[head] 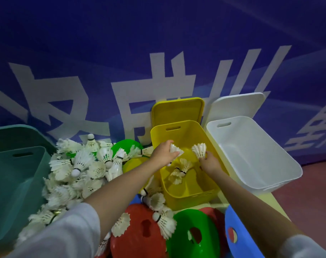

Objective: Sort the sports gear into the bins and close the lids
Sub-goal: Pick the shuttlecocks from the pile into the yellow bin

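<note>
Both hands over yellow bin, apart: left hand grips a shuttlecock, right hand pinches another shuttlecock. More shuttles in bin btm. Big shuttle pile at 9 o'clock, teal bin beyond. White bin at 3, lids propped behind. Cones: red & green at 6.
</note>
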Motion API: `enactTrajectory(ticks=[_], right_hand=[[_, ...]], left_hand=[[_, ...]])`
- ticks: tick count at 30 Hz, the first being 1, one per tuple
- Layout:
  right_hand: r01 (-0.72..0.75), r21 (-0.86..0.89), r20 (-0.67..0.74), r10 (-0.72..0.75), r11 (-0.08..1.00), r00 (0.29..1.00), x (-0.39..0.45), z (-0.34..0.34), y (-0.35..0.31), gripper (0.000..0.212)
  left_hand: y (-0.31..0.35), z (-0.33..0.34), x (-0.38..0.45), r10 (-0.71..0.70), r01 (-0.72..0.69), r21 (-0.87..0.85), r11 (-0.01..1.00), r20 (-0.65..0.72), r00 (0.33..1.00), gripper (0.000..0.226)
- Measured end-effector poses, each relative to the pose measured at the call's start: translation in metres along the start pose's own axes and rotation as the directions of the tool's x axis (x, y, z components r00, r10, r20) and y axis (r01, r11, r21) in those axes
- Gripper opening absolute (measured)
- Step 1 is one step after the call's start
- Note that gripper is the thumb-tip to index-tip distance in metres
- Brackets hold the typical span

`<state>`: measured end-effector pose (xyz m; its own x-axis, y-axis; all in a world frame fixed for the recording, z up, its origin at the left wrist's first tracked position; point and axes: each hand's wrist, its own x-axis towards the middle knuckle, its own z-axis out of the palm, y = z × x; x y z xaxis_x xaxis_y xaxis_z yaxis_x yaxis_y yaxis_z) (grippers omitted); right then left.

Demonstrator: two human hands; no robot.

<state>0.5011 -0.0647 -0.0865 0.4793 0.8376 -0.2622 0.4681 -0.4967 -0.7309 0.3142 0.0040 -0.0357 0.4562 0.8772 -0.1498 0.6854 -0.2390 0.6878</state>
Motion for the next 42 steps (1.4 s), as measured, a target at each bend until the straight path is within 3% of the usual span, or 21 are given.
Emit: enactTrajectory(ticks=[10,15,18,22,27,30,34,37,42], right_hand=[[-0.038,0.01,0.106,0.037,0.999,0.994,0.071,0.021,-0.001,0.037],[-0.126,0.022,0.163,0.12,0.992,0.979,0.094,0.052,0.014,0.034],[-0.104,0.015,0.154,0.1,0.994,0.983,0.1,0.063,0.016,0.035],[-0.037,-0.06,0.152,0.046,0.997,0.987,0.106,0.072,0.024,0.037],[-0.058,-0.209,0.233,0.107,0.976,0.967,0.106,0.073,0.041,0.031],[0.001,-0.176,0.22,0.038,0.984,0.975,0.089,0.062,0.027,0.035],[0.224,-0.163,0.031,-0.222,0.961,0.975,0.049,0.042,-0.02,0.044],[0.412,0.009,-0.015,-0.412,0.911,0.911,0.0,0.036,-0.064,0.035],[0.522,0.247,0.097,-0.557,0.816,0.825,-0.083,0.06,-0.122,0.023]], left_hand=[[-0.027,0.052,0.08,-0.189,0.168,0.262,0.95,0.056,0.98,0.06],[-0.043,0.067,0.103,-0.446,0.406,0.279,0.87,0.098,0.889,0.063],[-0.041,0.059,0.109,-0.399,0.387,0.134,0.912,0.073,0.914,0.054],[-0.028,0.038,0.1,-0.215,0.215,-0.059,0.975,-0.003,0.977,0.04],[-0.015,0.007,0.062,-0.071,0.035,-0.267,0.963,-0.127,0.989,0.033],[-0.019,-0.013,0.027,-0.084,0.004,-0.391,0.92,-0.189,0.978,0.031],[-0.037,-0.037,-0.024,-0.174,0.03,-0.532,0.846,-0.222,0.959,0.028],[-0.054,-0.053,-0.066,-0.165,0.008,-0.51,0.86,-0.262,0.951,0.028],[-0.099,-0.078,-0.141,-0.124,0.015,-0.339,0.941,-0.302,0.945,0.029]])
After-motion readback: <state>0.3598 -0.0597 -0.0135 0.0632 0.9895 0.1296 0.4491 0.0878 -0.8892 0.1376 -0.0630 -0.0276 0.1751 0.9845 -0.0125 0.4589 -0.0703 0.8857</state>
